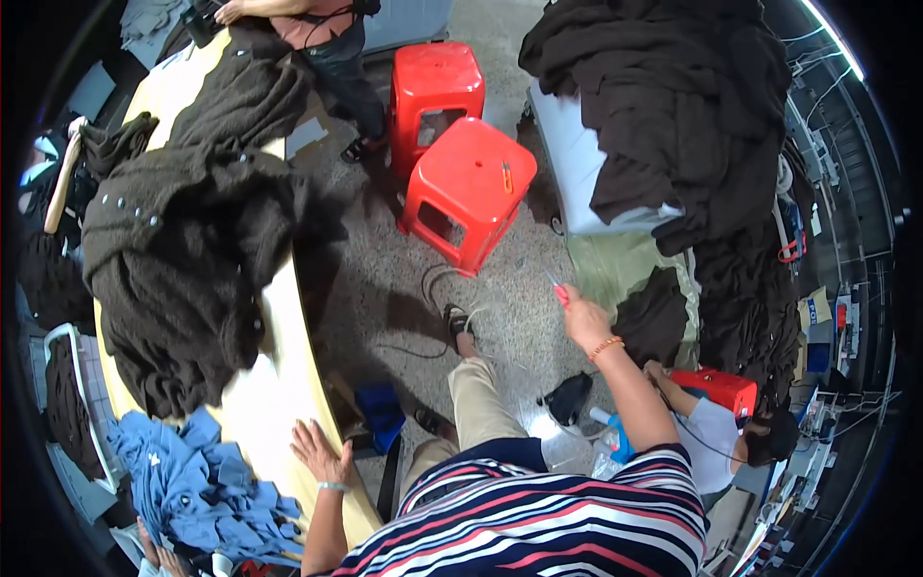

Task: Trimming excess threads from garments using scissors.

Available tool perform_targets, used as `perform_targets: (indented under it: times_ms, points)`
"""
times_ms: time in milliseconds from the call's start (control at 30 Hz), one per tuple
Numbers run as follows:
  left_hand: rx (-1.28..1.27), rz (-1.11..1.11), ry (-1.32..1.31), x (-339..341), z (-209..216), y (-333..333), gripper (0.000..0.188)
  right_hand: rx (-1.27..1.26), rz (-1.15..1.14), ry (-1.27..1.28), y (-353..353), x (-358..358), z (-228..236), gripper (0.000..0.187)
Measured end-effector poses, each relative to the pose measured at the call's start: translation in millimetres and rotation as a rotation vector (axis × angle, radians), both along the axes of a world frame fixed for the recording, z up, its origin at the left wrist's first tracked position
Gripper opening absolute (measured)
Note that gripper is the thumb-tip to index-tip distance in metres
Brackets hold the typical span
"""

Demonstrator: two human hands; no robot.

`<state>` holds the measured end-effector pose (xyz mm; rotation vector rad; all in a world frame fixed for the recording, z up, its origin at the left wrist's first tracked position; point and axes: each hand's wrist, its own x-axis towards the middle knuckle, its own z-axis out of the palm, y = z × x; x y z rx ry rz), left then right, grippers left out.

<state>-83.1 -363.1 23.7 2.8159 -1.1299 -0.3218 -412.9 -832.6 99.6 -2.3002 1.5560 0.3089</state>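
Note:
My left hand (320, 454) lies palm down with fingers spread near the edge of the long pale-yellow table (279, 380), a light band on its wrist. Close to it on the table is a crumpled heap of blue cloth (192, 481). Farther along lies a large pile of dark brown fleecy garments (183, 260) with small shiny buttons. Out over the floor on the right, my right hand (583, 319) is closed round a small tool with a red handle (561, 294) and a thin metal tip pointing away; its exact kind is too small to tell.
Two red plastic stools (471, 163) stand ahead; an orange cutter knife (507, 177) lies on the nearer one. Dark cloth (663, 106) covers a white-topped table (567, 159) at right. A seated co-worker (707, 438) is close on my right; another person (322, 58) stands at the far left.

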Motion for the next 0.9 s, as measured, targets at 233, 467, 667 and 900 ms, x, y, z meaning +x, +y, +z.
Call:
perform_targets:
  times_ms: [233, 467, 667, 900]
  points:
    - [0.195, 0.555, 0.046, -2, -6, -83, 0.106, -0.006, 0.065, -0.168, -171, 103, -111, 0.040]
    - [0.343, 0.724, 0.007, 17, -7, -115, 0.122, 0.325, -0.129, -0.158, -291, 171, -193, 0.040]
    - [0.365, 0.822, -0.032, 11, 13, -100, 0.121, 0.321, -0.037, -0.102, -302, 230, -254, 0.042]
    - [0.227, 0.746, 0.017, 6, 0, -112, 0.120, -0.041, -0.027, -0.042, -285, 228, -259, 0.055]
